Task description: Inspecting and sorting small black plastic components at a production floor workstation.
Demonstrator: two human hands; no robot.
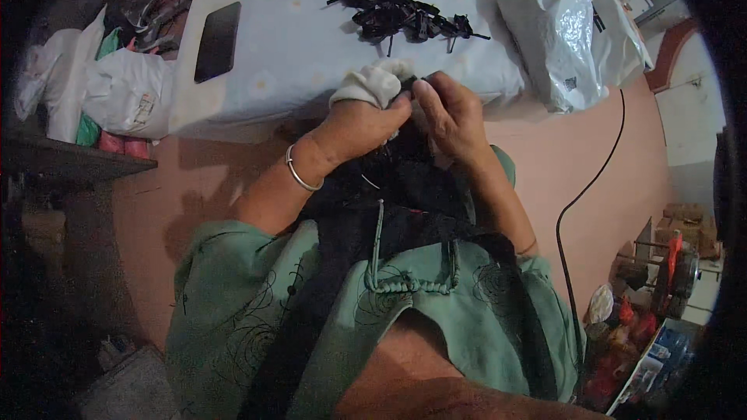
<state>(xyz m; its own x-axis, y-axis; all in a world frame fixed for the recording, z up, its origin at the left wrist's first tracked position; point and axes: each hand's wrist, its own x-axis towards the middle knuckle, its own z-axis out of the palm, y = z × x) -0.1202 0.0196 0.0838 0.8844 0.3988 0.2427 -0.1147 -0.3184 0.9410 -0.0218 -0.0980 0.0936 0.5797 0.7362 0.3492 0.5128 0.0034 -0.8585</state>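
Note:
My left hand (pixel 362 126), a silver bangle on its wrist, is closed around a bunched white cloth (pixel 366 85) at the table's near edge. A small black piece (pixel 408 84) shows between the two hands; its exact kind is too small to tell. Thumb and fingers of my right hand (pixel 455 115) are pinched together at that piece, close against the left fingertips. Beyond the hands lies a heap of small black pieces with thin stick-like ends (pixel 397 15) on the white-covered table (pixel 280 54). What lies under my hands, over my lap, is dark and hard to make out.
A black phone (pixel 218 41) lies at the table's left. On the right end rests a shiny white plastic bag (pixel 564 39). More plastic bags (pixel 128 85) sit on a left shelf. A black cable (pixel 562 222) hangs on the right, above a cluttered crate (pixel 646 365).

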